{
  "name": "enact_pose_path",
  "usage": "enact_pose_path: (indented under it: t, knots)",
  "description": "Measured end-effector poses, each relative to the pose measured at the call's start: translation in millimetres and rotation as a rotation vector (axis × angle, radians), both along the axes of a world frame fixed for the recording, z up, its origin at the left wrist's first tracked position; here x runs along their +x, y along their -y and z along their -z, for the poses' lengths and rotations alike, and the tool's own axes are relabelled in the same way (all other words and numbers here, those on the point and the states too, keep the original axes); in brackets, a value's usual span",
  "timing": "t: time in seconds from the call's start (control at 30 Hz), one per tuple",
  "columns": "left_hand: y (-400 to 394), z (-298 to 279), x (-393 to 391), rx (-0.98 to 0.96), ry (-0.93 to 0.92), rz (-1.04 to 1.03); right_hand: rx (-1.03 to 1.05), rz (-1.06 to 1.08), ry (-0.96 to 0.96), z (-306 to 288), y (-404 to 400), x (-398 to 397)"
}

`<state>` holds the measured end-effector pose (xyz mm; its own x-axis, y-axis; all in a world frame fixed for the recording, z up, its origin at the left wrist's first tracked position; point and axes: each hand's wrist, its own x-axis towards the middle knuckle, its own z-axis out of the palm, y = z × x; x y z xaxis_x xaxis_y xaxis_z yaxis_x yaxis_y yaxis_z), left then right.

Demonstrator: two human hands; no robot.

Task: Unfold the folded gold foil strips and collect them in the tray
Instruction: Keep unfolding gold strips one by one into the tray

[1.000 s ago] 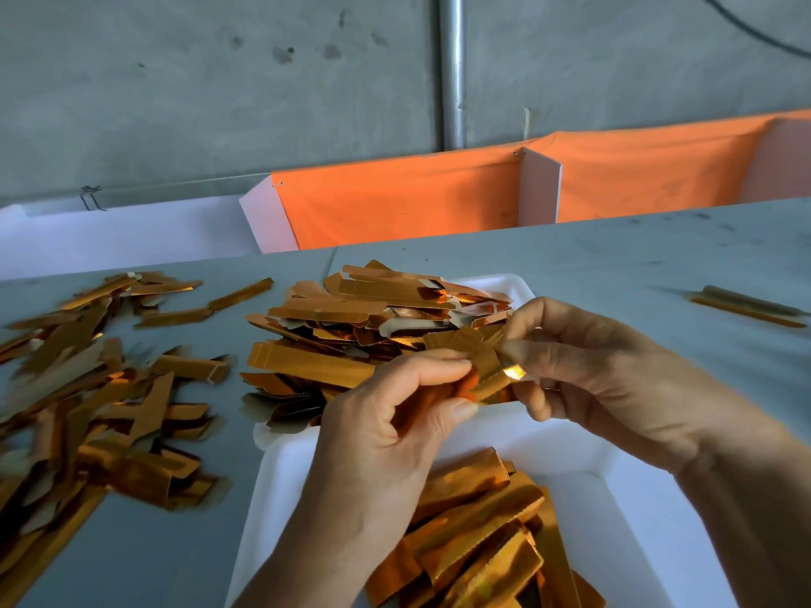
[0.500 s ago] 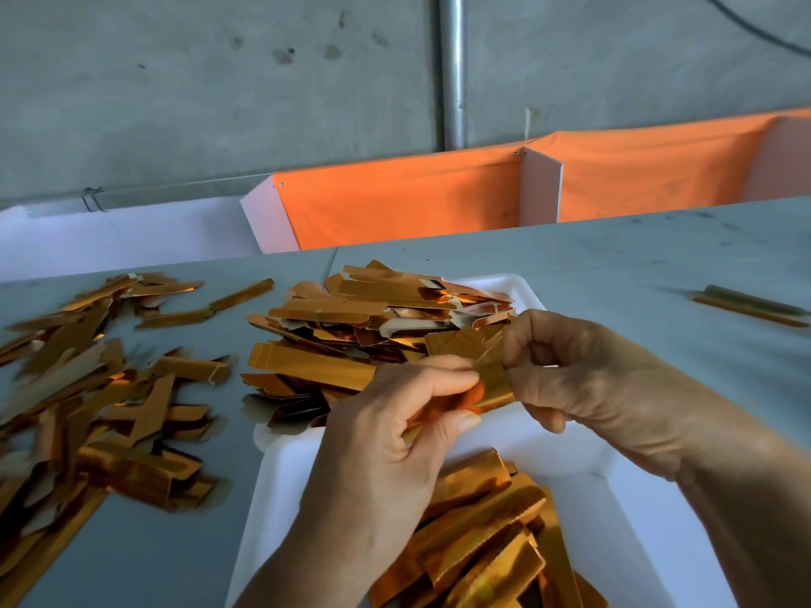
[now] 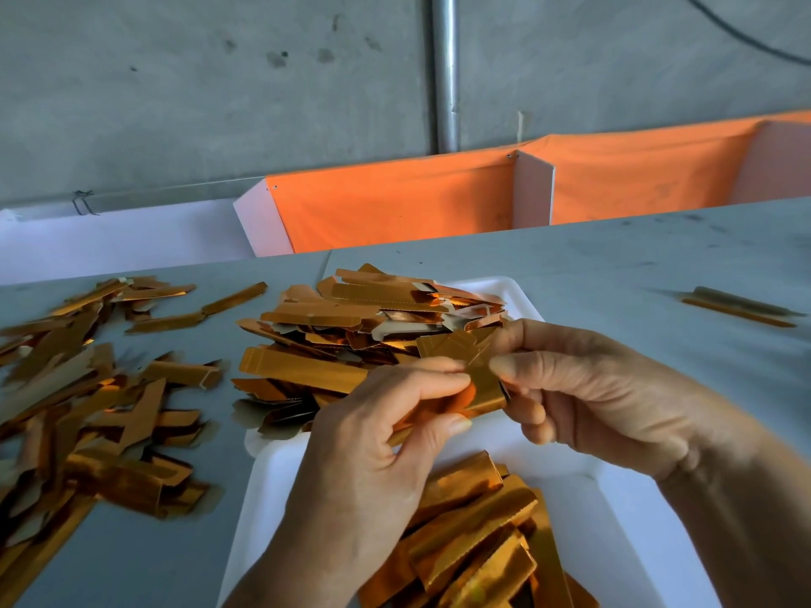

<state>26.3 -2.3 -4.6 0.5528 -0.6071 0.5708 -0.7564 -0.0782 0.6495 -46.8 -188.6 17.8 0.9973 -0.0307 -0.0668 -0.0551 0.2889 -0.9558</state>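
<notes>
My left hand [image 3: 373, 449] and my right hand [image 3: 583, 397] both pinch one folded gold foil strip [image 3: 485, 394] above the white tray [image 3: 570, 484]. Thumbs and forefingers meet on the strip's upper fold; its lower end is hidden inside my left palm. Gold strips [image 3: 474, 541] lie stacked in the tray's near part. A heap of strips [image 3: 351, 326] covers the tray's far end and spills onto the table. Many more folded strips [image 3: 83, 388] are scattered on the grey table at the left.
Two thin strips [image 3: 741, 307] lie apart on the table at the right. Behind the table stand orange-lined bins [image 3: 395, 204] with white dividers [image 3: 533, 190], a concrete wall and a metal pipe [image 3: 445, 68].
My right hand has slid left along the strip until its fingertips meet those of my left hand. The strip's bright glint is gone. The piles have not moved.
</notes>
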Motion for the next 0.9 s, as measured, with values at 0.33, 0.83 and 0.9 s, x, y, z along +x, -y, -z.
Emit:
enact_pose_path:
  t: [0.33, 0.83, 0.9]
  knots:
    - [0.7, 0.1, 0.7, -0.012, 0.006, 0.014, -0.015, -0.016, -0.013, 0.3, 4.2, -2.2]
    - [1.1, 1.9, 3.1, 0.069, 0.198, -0.051, -0.315, 0.021, 0.025, -0.1, 2.0, -4.1]
    - [0.9, 1.6, 3.3, 0.066, 0.196, -0.041, -0.320, 0.003, 0.031, 0.1, 3.0, -4.7]
